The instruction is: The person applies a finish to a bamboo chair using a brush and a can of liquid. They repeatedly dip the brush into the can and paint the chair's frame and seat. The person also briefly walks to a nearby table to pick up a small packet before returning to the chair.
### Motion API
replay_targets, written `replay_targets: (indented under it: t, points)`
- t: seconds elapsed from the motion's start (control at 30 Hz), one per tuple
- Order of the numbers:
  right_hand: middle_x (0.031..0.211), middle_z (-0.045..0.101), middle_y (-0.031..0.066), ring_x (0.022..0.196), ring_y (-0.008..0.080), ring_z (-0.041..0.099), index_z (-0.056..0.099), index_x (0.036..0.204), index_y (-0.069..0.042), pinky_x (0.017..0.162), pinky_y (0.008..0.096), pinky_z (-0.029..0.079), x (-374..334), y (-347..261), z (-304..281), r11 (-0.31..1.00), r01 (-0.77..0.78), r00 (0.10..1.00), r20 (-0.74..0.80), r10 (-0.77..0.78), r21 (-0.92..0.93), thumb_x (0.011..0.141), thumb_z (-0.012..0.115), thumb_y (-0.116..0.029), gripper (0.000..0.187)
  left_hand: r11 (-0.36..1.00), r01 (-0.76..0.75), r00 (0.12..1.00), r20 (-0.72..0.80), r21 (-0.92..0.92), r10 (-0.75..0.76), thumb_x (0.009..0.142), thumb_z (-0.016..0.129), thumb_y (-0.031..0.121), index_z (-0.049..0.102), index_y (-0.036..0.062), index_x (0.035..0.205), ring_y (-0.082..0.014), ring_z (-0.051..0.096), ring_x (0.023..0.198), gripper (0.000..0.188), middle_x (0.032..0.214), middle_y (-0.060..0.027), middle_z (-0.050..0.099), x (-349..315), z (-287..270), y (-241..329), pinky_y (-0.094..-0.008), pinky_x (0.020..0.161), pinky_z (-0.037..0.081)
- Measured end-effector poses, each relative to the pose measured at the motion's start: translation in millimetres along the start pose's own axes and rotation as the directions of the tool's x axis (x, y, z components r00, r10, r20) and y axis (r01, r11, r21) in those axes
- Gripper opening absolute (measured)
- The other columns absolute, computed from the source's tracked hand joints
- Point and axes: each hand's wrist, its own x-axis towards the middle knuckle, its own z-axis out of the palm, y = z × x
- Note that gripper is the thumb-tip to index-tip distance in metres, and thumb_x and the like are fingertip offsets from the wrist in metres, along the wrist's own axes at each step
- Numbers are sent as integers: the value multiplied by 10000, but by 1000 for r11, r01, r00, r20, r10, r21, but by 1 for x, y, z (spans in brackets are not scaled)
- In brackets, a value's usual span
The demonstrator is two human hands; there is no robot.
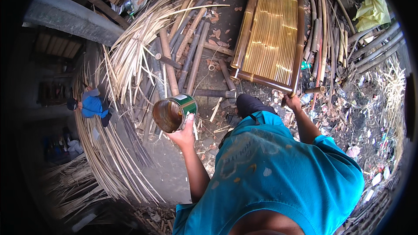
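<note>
At the near right corner of the slatted bamboo panel, the right grip was curled against the frame's edge; whether it clasped the frame or a small tool could not be told. The left grip grasped a green can around its side, well apart from the panel, the open rim tilted leftward and showing a brown-coated interior. Bamboo poles lay between can and panel, narrowing the passage along the panel's left edge. Further poles crowded its right edge. Beside the left forearm, grey ground gave room for movement, bounded on the left by split strips.
</note>
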Motion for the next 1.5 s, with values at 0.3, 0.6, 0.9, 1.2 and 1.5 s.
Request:
replay_targets:
  t: [0.3,0.6,0.9,1.2,1.5]
  points:
    - [823,735,82,811,240,713,731,846,-61,731,363,545,49,41,73,985,59,997,-63,-49,161,874,601,-191,185,991,-36,986,158,-128,56,777,771,-7,471,-81,1313,-217,625,1049,618,1216,-165,604,79,58,-20,-340,944,498]
    - [924,724,149,920,327,692,751,908,-131,795,425,534,12,-17,51,966,-242,970,45,239,87,846,622,-341,254,985,-39,944,317,-170,92,775,774,2,495,-66,1287,-210,629,1023,587,1205,-153,609,167,148,-31,-332,927,498]
    - [918,733,140,903,315,701,754,909,-94,808,402,530,63,-123,61,843,-365,864,-193,465,395,852,632,-310,255,966,40,853,513,-254,100,755,800,26,452,-55,1326,-220,587,1102,673,1246,-152,574,305,243,-81,-347,982,463]
    - [811,717,123,841,304,702,726,836,-90,755,402,534,170,-285,89,917,-255,942,-136,307,306,897,586,-328,282,966,91,676,728,-240,118,685,838,22,357,-40,1406,-250,532,1200,868,1338,-153,501,477,289,-132,-381,1052,421]
    - [868,726,158,846,294,711,702,1076,-27,776,374,541,252,-356,70,784,-157,955,-111,276,601,889,594,-287,337,957,110,695,709,-270,120,699,824,9,341,-46,1412,-253,539,1189,863,1338,-161,494,570,335,-148,-373,1037,437]
